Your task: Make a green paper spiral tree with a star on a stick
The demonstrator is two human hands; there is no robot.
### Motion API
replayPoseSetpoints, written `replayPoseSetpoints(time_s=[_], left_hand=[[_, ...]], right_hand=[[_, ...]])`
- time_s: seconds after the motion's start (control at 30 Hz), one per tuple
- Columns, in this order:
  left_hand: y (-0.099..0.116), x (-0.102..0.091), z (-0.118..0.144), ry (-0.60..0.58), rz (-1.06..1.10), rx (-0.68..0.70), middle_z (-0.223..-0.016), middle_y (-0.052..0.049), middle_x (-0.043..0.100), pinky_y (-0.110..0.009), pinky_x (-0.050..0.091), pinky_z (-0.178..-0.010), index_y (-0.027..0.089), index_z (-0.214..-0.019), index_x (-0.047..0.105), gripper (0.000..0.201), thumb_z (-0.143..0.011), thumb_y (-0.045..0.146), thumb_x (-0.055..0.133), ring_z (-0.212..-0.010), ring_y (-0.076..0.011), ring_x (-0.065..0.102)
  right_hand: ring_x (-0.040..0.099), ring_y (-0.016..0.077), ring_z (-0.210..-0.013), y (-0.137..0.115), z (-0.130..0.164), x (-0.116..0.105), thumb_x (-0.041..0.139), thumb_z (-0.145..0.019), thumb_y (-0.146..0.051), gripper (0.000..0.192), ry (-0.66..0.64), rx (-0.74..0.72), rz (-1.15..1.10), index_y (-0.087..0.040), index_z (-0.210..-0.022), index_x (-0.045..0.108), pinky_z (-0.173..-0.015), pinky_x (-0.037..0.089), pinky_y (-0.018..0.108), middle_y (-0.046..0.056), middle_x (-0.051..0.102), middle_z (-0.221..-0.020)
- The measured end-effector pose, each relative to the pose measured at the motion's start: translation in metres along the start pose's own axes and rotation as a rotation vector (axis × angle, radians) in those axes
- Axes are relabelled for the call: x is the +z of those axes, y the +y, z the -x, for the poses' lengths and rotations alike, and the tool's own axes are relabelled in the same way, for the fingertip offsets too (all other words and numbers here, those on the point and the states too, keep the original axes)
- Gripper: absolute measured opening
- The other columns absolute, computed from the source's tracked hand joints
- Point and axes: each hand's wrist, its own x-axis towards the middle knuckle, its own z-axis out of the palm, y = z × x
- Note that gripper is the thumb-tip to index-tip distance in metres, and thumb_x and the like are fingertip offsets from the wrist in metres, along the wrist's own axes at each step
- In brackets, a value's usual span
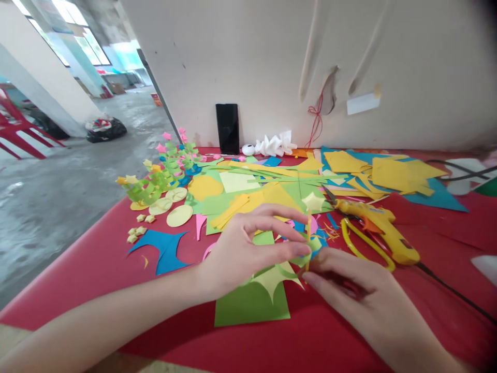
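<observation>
Both hands' fingers pinching a thin stick [308,235] topped with paper star [312,201], green strip [287,271] curling below

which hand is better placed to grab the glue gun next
Right. The right hand lies just below the yellow glue gun, while the left hand sits farther away, pinching the green paper strip.

No lettering, number or brand can be read anywhere in view. The small orange sign [157,99] far off on the floor is too blurred to make out, the white paper label [362,103] taped to the wall looks blank, and the yellow glue gun [378,230] shows no legible marking.
</observation>
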Motion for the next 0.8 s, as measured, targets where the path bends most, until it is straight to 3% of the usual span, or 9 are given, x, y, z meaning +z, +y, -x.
replayPoseSetpoints(time_s=[0.17, 0.47, 0.8], left_hand=[[0.0037, -0.0034, -0.0026, 0.021, -0.044, 0.002, -0.106, 0.003, 0.064, -0.022, 0.038, -0.095, 0.024, -0.07, 0.071, 0.001, -0.07, 0.023, 0.071, -0.106, -0.012, 0.054], [0.0077, -0.0081, -0.005, 0.033, -0.063, -0.042, -0.106, 0.0, 0.062, -0.026, 0.042, -0.09, 0.021, -0.067, 0.069, 0.005, -0.07, 0.024, 0.071, -0.111, -0.0163, 0.05], [0.004, -0.0105, -0.0079, 0.019, -0.082, 0.023, -0.102, 0.001, 0.062, -0.028, 0.037, -0.097, 0.02, -0.067, 0.067, 0.005, -0.07, 0.022, 0.071, -0.109, -0.0148, 0.051]], right_hand=[[0.058, 0.0118, -0.059, 0.0045, 0.006, -0.0012, 0.05, -0.085, -0.026, 0.017, -0.041, -0.059, 0.094, -0.021, -0.071, 0.06, -0.05, 0.047, 0.02, 0.0, 0.059, -0.067], [0.059, 0.0108, -0.061, 0.0056, 0.0065, -0.0008, 0.053, -0.084, -0.023, 0.01, 0.004, -0.103, 0.142, -0.023, -0.075, 0.059, -0.048, 0.047, 0.017, -0.001, 0.06, -0.07], [0.057, 0.0083, -0.063, 0.0024, 0.0095, 0.0016, 0.056, -0.082, -0.018, 0.007, 0.033, -0.176, 0.139, -0.022, -0.076, 0.057, -0.055, 0.047, 0.014, -0.002, 0.058, -0.071]])
